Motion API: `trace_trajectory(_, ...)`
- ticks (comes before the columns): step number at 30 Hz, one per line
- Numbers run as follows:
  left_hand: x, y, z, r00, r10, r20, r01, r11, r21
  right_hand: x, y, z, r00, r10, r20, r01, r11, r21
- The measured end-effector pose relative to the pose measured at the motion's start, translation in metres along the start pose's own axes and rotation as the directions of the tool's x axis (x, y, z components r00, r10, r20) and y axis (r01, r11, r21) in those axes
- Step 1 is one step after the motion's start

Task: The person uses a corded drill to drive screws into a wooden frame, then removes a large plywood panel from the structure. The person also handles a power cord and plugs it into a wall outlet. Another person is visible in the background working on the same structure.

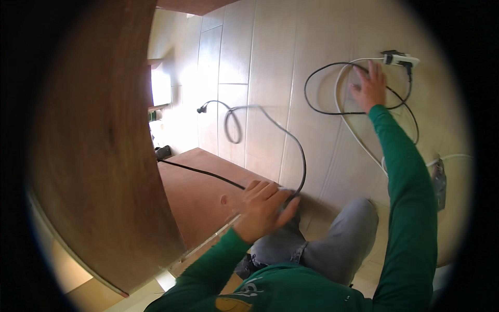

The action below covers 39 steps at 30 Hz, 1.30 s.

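Observation:
My left hand (262, 208) is closed around a black power cable (303, 156) at the edge of a reddish-brown wooden board (208, 208). One side of this cable runs left to a dark object (163, 152) by the large wooden panel. Its other side curves across the floor, with a small loop, to a black plug (201, 109). Farther off to the right, my right hand (371, 86) has its fingers spread over a looped black cord (312, 101); whether it touches the cord I cannot tell. Just beyond it lies a white power strip (397, 60) with a black plug in it.
A tall wooden panel (104, 130) fills the left side. The light tiled floor (270, 62) stretches ahead under bright glare. A white cord (358, 138) curves from the power strip toward my right arm, near a grey translucent object (440, 184).

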<state>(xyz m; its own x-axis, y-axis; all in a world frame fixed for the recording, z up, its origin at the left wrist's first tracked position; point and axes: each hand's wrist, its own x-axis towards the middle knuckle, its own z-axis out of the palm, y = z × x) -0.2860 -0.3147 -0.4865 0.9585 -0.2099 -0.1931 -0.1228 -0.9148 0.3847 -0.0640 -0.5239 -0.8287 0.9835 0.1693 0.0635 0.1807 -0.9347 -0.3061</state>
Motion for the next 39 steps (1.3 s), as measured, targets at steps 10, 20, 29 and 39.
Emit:
trace_trajectory(10,-0.092,0.029,-0.087,0.914,-0.336,-0.226,0.250,0.908,-0.336,-0.284,-0.031,-0.203,0.888,-0.452,-0.080,0.279,0.393,0.876)
trace_trajectory(20,-0.050,-0.021,-0.050,0.663,-0.613,-0.429,0.245,0.719,-0.650,-0.451,0.182,-0.186,0.615,0.788,0.037,-0.669,0.497,0.552)
trace_trajectory(29,-0.038,-0.078,0.118,0.927,0.015,0.375,-0.031,0.999,0.038,-0.373,-0.002,-0.244,0.981,-0.060,0.186,-0.110,0.617,0.779)
trace_trajectory(39,0.086,0.043,0.226,0.989,0.036,0.141,0.002,0.966,-0.260,-0.243,0.061,-0.140,0.858,0.501,0.110,-0.385,0.486,0.785)
